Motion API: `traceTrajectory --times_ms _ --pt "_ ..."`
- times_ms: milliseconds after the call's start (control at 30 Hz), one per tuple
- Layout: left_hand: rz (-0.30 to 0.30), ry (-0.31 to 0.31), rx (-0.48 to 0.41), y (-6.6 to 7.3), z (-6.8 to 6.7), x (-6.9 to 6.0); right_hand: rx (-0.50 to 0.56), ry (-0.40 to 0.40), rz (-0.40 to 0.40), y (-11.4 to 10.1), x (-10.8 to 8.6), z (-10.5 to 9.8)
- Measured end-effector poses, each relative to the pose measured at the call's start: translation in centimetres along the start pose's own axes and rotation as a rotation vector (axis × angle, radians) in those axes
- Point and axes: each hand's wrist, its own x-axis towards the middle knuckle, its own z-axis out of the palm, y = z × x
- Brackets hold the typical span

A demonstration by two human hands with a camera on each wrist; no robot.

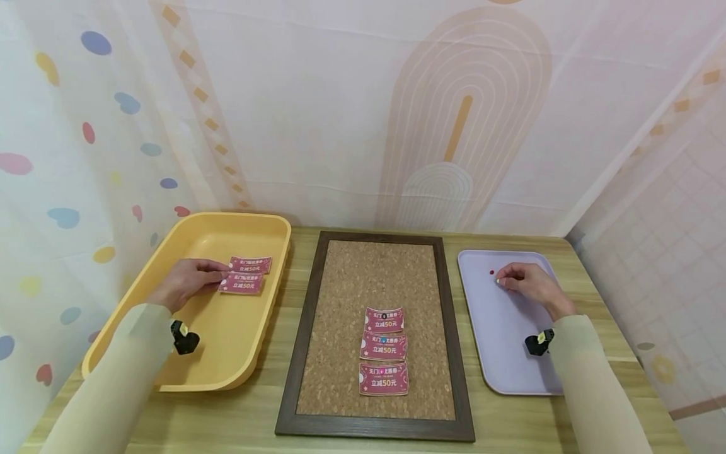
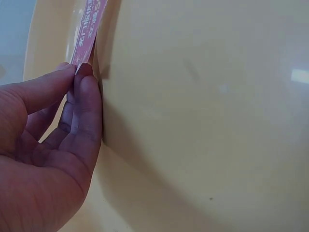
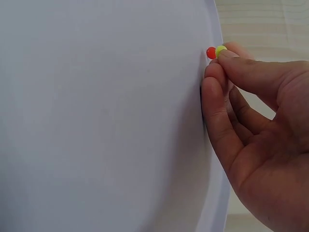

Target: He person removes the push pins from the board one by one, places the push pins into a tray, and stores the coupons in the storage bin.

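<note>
My left hand [image 1: 190, 280] reaches into the yellow tray [image 1: 187, 372] and pinches the left edge of a pink paper coupon [image 2: 88, 41] between thumb and fingers. In the head view two coupons overlap there, a front coupon [image 1: 241, 284] and a back coupon [image 1: 258, 263]; whether both are gripped I cannot tell. Over the lilac tray [image 1: 501, 353], my right hand [image 1: 533, 287] holds a yellow round-headed push pin [image 3: 221, 50] between thumb and fingertips. A red push pin [image 3: 211, 52] lies just beyond the fingertips.
Between the trays lies a framed corkboard [image 1: 340, 328]. Three pink coupons form a column on it: top [image 1: 391, 324], middle [image 1: 391, 350], bottom [image 1: 391, 383], each with a small coloured pin head near its upper middle. A patterned curtain [image 1: 317, 126] hangs behind the wooden table [image 1: 227, 422].
</note>
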Motion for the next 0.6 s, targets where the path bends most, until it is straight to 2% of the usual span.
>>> traceTrajectory --times_ms 133,367,600 --pt "-0.004 0.0 0.005 0.01 -0.08 0.05 -0.005 -0.002 -0.007 0.08 0.0 -0.01" --pt "0.011 -0.011 -0.039 -0.04 -0.12 0.0 -0.036 -0.002 0.006 0.11 0.11 0.08" --pt "0.013 -0.014 0.031 0.44 -0.11 -0.3 -0.051 -0.009 0.021 -0.04 0.23 0.2"
